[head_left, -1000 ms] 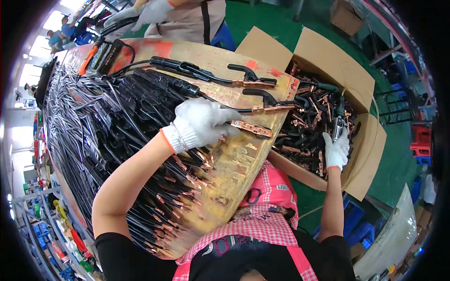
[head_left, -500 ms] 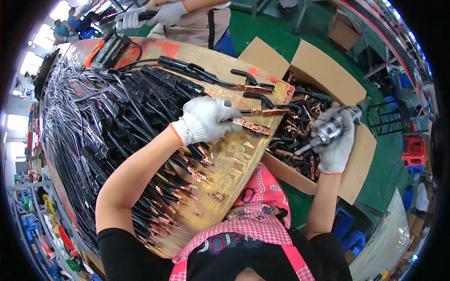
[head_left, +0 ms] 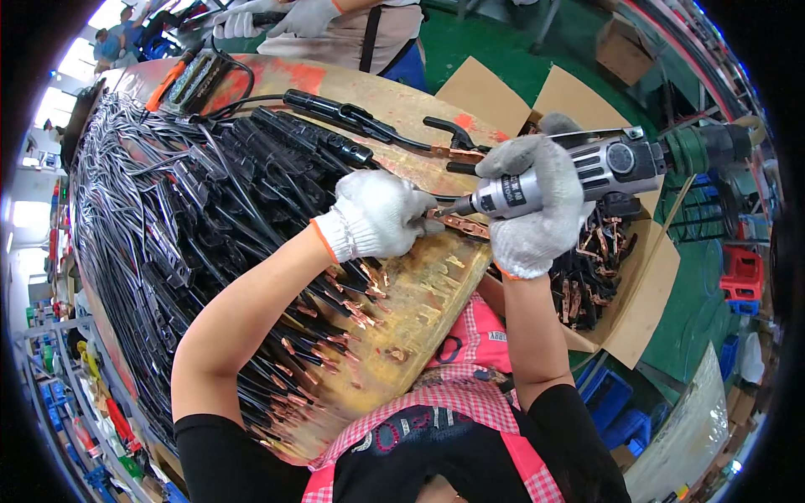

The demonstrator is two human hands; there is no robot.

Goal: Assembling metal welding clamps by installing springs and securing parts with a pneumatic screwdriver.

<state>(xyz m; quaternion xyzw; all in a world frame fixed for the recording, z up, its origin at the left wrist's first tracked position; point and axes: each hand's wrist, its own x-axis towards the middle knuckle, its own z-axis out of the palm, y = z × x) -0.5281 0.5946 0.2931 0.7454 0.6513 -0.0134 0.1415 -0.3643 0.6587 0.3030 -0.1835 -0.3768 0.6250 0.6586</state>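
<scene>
My left hand, in a white knit glove, pinches a copper electrode-holder clamp at the table's right edge. My right hand, gloved too, is wrapped round a silver power screwdriver lying nearly level. Its tip points left and meets the clamp close to my left fingertips; whether it sits in a screw is too small to tell. Just beyond, another electrode holder with a black lever lies on the table. Black cables with bare copper ends spread below my left wrist.
The worn wooden table carries black handle sleeves and a heap of grey cables. At its right stands an open cardboard box holding copper clamps. Across the table a co-worker's gloved hands hold a black piece.
My right hand has brought the power screwdriver left from over the box to the clamp, turning it level. My left hand still holds the clamp in nearly the same place.
</scene>
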